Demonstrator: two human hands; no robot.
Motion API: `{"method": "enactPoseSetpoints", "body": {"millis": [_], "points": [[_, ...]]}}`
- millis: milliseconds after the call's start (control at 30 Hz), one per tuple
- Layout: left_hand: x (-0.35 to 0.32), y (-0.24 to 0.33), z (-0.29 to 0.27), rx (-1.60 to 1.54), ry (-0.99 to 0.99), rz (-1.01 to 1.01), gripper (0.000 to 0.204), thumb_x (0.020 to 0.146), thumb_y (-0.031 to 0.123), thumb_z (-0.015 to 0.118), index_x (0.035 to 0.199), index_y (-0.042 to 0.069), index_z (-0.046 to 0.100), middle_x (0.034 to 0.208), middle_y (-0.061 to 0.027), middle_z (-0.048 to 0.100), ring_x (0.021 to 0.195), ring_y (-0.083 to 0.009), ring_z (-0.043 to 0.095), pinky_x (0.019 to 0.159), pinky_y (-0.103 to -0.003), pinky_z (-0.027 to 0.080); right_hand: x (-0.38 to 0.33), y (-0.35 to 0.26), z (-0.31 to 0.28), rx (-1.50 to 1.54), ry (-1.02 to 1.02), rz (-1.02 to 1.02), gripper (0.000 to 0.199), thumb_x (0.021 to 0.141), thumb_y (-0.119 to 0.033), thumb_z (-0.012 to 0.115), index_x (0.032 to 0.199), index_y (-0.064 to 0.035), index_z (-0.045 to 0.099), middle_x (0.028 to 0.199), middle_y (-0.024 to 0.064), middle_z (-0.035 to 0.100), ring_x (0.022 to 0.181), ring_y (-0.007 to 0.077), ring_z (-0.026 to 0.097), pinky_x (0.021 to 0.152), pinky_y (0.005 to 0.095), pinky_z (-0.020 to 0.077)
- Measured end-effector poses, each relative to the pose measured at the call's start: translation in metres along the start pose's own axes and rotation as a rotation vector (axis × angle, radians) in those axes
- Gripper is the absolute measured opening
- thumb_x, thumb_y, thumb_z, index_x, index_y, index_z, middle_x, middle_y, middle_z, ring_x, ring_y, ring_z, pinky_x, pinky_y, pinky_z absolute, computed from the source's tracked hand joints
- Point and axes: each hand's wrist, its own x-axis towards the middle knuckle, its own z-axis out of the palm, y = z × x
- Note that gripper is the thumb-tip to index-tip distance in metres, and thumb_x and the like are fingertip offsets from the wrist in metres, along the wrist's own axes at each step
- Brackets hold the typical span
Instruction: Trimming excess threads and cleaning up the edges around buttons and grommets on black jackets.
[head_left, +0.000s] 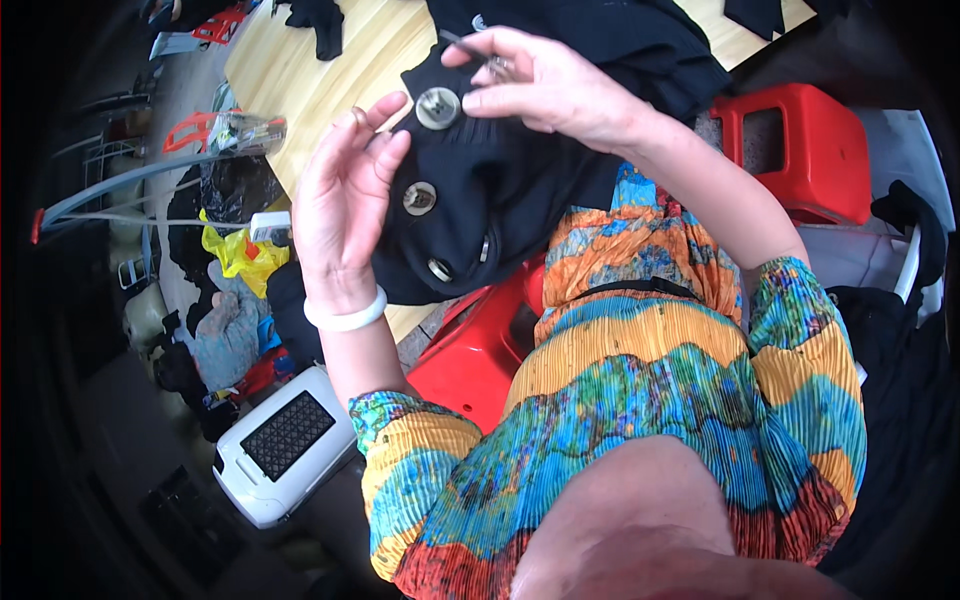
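Note:
A black knitted garment (470,190) with large buttons lies over the table's edge toward my lap. One big grey button (438,108) shows between my two hands, a second button (419,198) lies nearer me, and others sit lower on the cloth. My left hand (345,190), with a white bangle at its wrist, is raised left of the buttons. Its thumb and fingers are apart, and I see nothing between them. Above the garment, my right hand (560,90) has its fingers closed on a small slim metal tool (495,66), whose exact kind is partly hidden. Its thumb is beside the upper button.
The light wooden table (290,75) extends beyond the garment. Red plastic stools stand at the right (845,150) and below the table (460,370). At the left are a white plastic case (250,480), a yellow bag (245,255) and heaped cloth.

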Motion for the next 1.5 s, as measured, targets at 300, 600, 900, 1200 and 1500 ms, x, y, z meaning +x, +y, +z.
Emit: {"method": "enactPoseSetpoints", "body": {"millis": [300, 600, 900, 1200, 1500], "points": [[-0.04, -0.017, -0.017, 0.539, 0.27, 0.068, 0.02, 0.087, 0.014, 0.049, 0.099, -0.001, 0.053, 0.086, -0.0078, 0.059, 0.074, -0.0105, 0.056, 0.063, -0.02, 0.044, 0.008, -0.037, -0.005, 0.069, 0.018, 0.22, 0.034, 0.078, -0.011, 0.059, 0.108, -0.0017, 0.045, 0.075, -0.0022, 0.051, 0.057, 0.0029, 0.041, 0.045, 0.0162, 0.0301], [-0.065, -0.036, -0.001, 0.642, 0.182, -0.013, 0.037, 0.075, -0.004, 0.059, 0.11, -0.003, 0.048, 0.093, -0.0052, 0.057, 0.084, -0.0083, 0.055, 0.074, -0.019, 0.045, 0.015, -0.049, -0.007, 0.197, 0.033, 0.103, 0.026, 0.078, -0.008, 0.058, 0.101, -0.0033, 0.047, 0.064, -0.0063, 0.042, 0.044, 0.0002, 0.032, 0.039, 0.0148, 0.0253], [-0.057, -0.024, 0.008, -0.025, 0.092, -0.035, 0.039, 0.073, -0.008, 0.045, 0.111, -0.006, 0.048, 0.105, -0.0132, 0.057, 0.095, -0.017, 0.056, 0.085, -0.026, 0.043, 0.017, -0.024, -0.017, -0.164, 0.072, -0.38, 0.03, 0.078, -0.001, 0.051, 0.106, -0.0002, 0.043, 0.081, 0.002, 0.05, 0.072, 0.0072, 0.05, 0.061, 0.0202, 0.0418], [-0.048, -0.029, -0.014, 0.033, 0.071, -0.103, 0.037, 0.068, -0.009, 0.044, 0.104, -0.006, 0.052, 0.094, -0.0109, 0.06, 0.084, -0.015, 0.058, 0.079, -0.023, 0.044, 0.024, 0.004, 0.008, -0.092, -0.542, -0.161, 0.054, 0.074, 0.003, 0.048, 0.125, 0.0003, 0.033, 0.12, 0.0112, 0.043, 0.118, 0.018, 0.038, 0.1, 0.0293, 0.0292], [-0.057, -0.048, -0.006, 1.133, 0.381, 0.694, 0.026, 0.074, -0.005, 0.055, 0.099, -0.001, 0.056, 0.086, -0.0088, 0.055, 0.076, -0.0151, 0.053, 0.071, -0.024, 0.043, 0.027, 0.015, 0.015, -0.103, -0.401, -0.036, 0.041, 0.078, -0.007, 0.059, 0.116, 0.0001, 0.045, 0.089, 0.0042, 0.056, 0.086, 0.0087, 0.052, 0.08, 0.0224, 0.0408]]}}
